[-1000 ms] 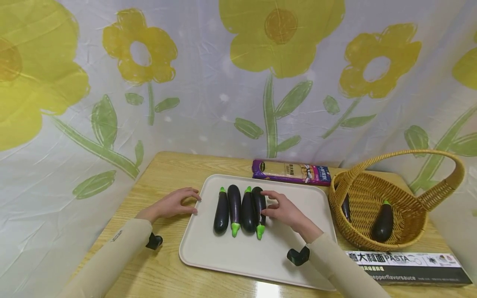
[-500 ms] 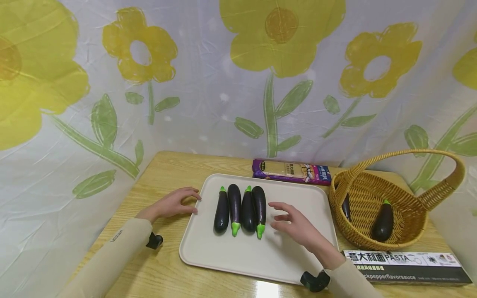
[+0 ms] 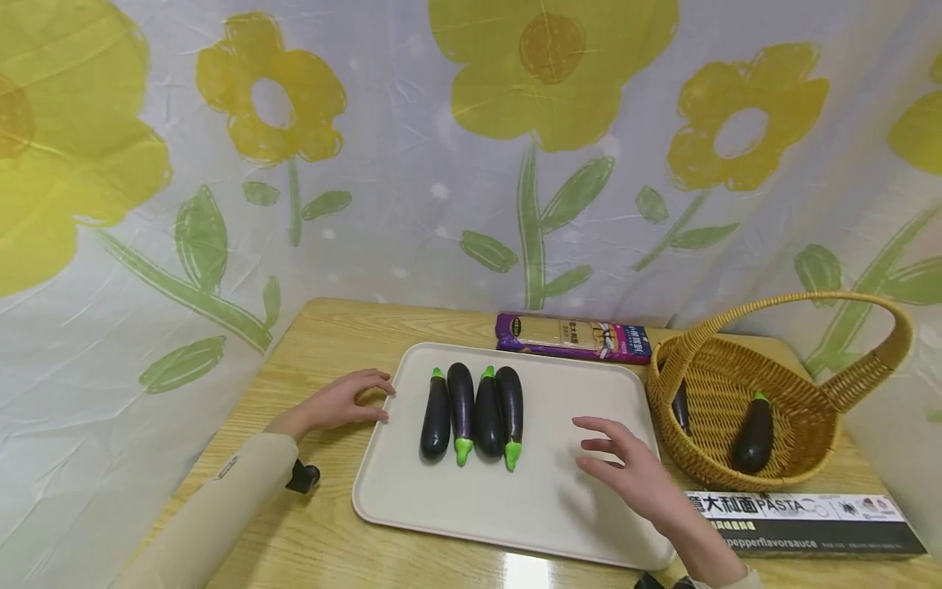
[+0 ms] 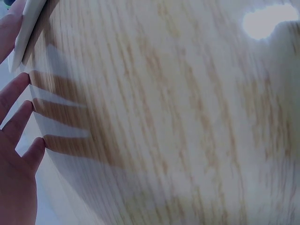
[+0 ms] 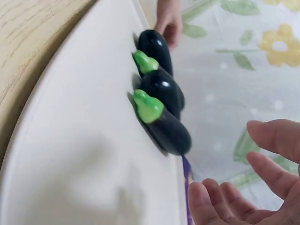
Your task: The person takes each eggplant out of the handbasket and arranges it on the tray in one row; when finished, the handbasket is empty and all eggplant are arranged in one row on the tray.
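Observation:
Several dark eggplants (image 3: 435, 415) with bright green caps lie side by side, ends alternating, left of centre on a cream tray (image 3: 574, 523). My left hand (image 3: 342, 401) is at the tray's left rim, its fingertips right at the edge and the thumb apart from them. In the left wrist view its fingers (image 4: 16, 123) spread near the wooden tabletop. My right hand (image 3: 636, 474) hovers over the tray's right part with loosely bent fingers and nothing in them. The right wrist view has the row of eggplants (image 5: 171, 133) beyond that hand's fingertips.
A wicker basket (image 3: 824, 466) with a tall handle stands right of the tray, holding eggplants (image 3: 754, 435). A purple pasta packet (image 3: 572, 338) lies behind the tray, and a black-and-white pasta box (image 3: 817, 523) at front right. A flowered curtain (image 3: 397, 245) hangs behind the wooden table (image 3: 316, 343).
My right hand has let go of the rightmost eggplant and drawn back to the right and toward me. My left hand and the eggplants stay in place.

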Available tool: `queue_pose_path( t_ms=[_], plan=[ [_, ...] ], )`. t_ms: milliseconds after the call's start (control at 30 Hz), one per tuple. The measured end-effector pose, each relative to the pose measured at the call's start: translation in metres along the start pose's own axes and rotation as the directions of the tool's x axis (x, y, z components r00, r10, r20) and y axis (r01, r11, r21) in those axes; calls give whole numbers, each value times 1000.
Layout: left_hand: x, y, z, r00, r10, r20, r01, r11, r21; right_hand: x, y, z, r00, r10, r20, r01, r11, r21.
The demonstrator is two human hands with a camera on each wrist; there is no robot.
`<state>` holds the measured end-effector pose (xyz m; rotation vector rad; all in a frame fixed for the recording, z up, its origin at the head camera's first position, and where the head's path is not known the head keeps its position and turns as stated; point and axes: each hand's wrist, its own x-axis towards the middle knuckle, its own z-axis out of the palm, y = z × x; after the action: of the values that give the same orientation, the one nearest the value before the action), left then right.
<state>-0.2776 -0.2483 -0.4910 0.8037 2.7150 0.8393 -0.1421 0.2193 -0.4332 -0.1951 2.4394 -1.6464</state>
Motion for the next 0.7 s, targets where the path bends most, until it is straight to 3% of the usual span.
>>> queue_pose_path(
  t_ms=[233, 467, 700],
  plan=[
    [0, -1, 0, 1000, 14, -13, -14, 1000, 12, -16, -4, -29, 997, -15, -71, 13, 1000, -28],
    [-1, -4, 1, 1000, 10, -22, -10, 1000, 0, -25, -3, -63, 995, 52, -84, -55, 998, -39],
    [-1, -2, 3, 999, 19, -31, -20, 1000, -13, -29, -1, -112, 985, 39, -171, -54, 995, -84]
  ],
)
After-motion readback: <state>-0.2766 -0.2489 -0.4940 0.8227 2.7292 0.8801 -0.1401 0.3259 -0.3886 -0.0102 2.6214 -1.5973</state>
